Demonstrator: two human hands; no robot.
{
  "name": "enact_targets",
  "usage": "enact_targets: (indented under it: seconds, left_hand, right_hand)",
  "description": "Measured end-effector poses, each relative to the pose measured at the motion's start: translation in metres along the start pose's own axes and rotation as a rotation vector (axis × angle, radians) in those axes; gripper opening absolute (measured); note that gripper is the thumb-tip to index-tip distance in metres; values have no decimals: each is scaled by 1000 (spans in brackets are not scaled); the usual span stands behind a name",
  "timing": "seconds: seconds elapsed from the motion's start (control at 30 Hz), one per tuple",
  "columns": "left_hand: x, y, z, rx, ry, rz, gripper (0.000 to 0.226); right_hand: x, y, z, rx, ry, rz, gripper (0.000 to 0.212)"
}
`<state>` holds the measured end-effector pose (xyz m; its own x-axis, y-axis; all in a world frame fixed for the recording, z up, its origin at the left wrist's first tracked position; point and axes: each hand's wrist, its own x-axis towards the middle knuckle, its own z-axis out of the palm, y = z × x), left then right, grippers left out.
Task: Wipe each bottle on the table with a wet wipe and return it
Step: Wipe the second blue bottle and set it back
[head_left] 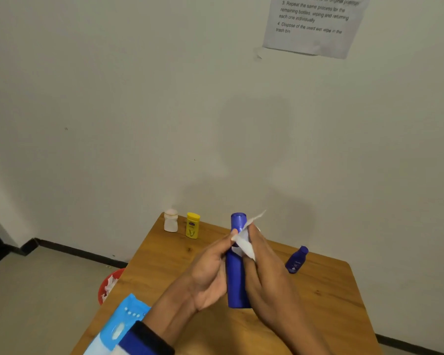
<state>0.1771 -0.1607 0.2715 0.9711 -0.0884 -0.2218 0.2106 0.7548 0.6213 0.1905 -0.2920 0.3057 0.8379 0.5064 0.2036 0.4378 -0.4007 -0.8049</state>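
A tall blue bottle point(235, 280) is held upright above the wooden table point(323, 298), cap up. My left hand point(210, 275) grips its left side. My right hand point(267, 270) presses a white wet wipe point(245, 243) against the bottle's upper part; a corner of the wipe sticks up past the cap. At the table's far left corner stand a small white bottle point(171, 221) and a yellow bottle point(192, 225). A small blue bottle point(296, 260) stands to the right of my hands.
A blue and white wet-wipe pack point(118, 326) lies at the table's near left edge. A red bin point(109, 284) holding white wipes sits on the floor left of the table. The table's far edge meets a white wall bearing a taped instruction sheet point(315, 24).
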Motion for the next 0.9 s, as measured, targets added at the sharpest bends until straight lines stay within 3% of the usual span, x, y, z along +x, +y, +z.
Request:
enact_targets:
  seconds: [0.13, 0.2, 0.4, 0.5, 0.6, 0.7, 0.83, 0.9]
  left_hand:
    - [7, 15, -1, 2, 54, 67, 52]
    - [9, 21, -7, 52, 102, 126, 52]
    - [9, 19, -19, 51, 102, 108, 56]
    - [13, 5, -13, 4, 96, 57, 54]
    - [23, 1, -11, -30, 88, 72, 40]
    - [28, 12, -17, -95, 142, 38, 45]
    - [33, 20, -31, -155, 265, 21, 52]
    - [35, 15, -28, -168, 256, -42, 53]
  right_hand:
    - [-18, 6, 18, 134, 127, 7, 50]
    - [-26, 15, 19, 180, 147, 8, 41]
    - [-3, 23, -23, 218, 261, 23, 37]
    - [15, 10, -23, 247, 171, -127, 31]
    - [7, 12, 15, -67, 0, -154, 53]
    - [-20, 22, 42, -331, 112, -251, 71]
    - [-32, 38, 44, -520, 82, -513, 42]
    - [-21, 42, 35, -501, 7, -473, 48]
